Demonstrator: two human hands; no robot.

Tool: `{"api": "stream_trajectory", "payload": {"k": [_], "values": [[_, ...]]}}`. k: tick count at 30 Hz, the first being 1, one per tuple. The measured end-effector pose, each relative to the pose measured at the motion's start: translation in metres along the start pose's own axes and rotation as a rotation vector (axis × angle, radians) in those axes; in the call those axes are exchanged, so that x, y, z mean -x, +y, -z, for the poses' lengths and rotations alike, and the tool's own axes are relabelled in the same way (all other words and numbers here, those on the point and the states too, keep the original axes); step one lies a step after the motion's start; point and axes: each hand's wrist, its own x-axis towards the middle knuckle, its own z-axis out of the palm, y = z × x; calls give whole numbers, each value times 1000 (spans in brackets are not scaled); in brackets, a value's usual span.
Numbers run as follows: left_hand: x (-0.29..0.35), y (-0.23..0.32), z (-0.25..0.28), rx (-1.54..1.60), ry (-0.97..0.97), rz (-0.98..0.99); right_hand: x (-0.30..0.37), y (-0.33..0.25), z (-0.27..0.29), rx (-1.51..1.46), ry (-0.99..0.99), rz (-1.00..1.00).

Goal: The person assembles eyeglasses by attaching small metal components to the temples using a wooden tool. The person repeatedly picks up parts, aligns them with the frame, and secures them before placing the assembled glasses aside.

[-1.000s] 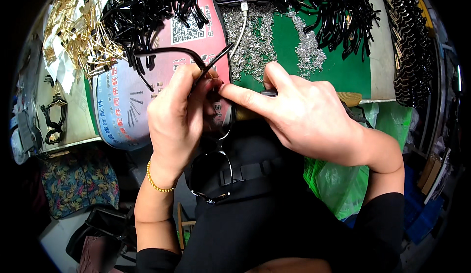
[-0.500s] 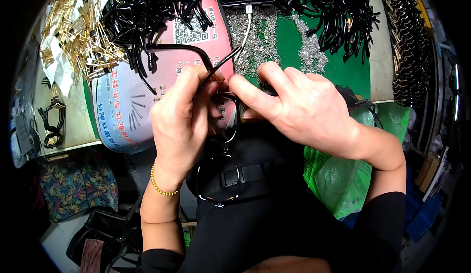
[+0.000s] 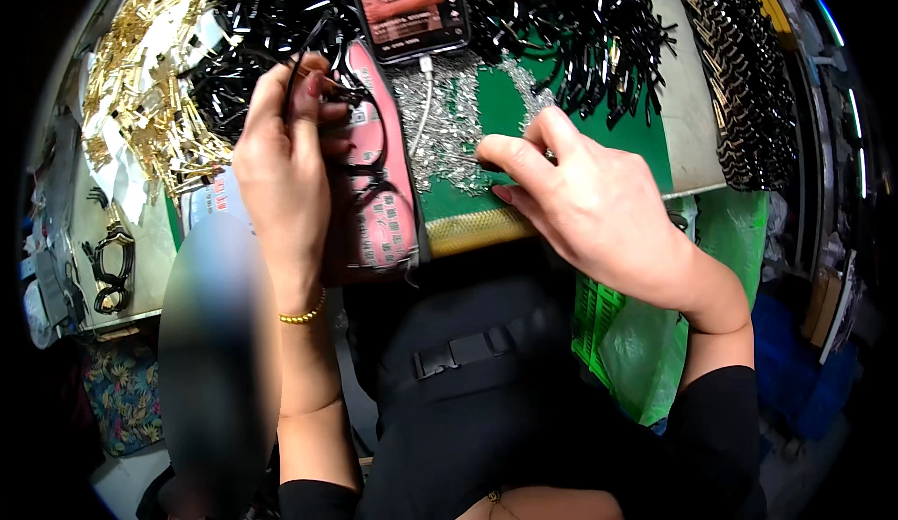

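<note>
My left hand is closed round a temple arm of a black eyeglass frame, over the pink part of a printed mat. The frame's rims hang down to the right of the fingers, toward the table's front edge. Over the near side of a pile of small silver screws, my right hand has its thumb and index fingertips apart. Nothing shows between those tips; the other fingers curl under and are partly hidden.
A phone with a white cable stands behind the screws. Bunches of black temple arms lie across the back, gold-coloured metal parts at far left. Green plastic bags hang at the right. A blurred oval shape covers the lower left.
My hands have moved apart. The left has carried the eyeglass frame up and left; the right has left the frame and is now over the screws. The view has shifted slightly.
</note>
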Motion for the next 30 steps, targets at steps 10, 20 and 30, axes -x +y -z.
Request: {"api": "stream_trajectory", "payload": {"k": [10,20,30], "values": [[58,2,22,353,390,50,35,8,-4,-52,-197,-116],[118,-48,56,-101,357,-111,32,4,-8,-26,-194,-175],[131,-19,75,-379,-54,-686,26,-1,8,-233,-204,-88]]}}
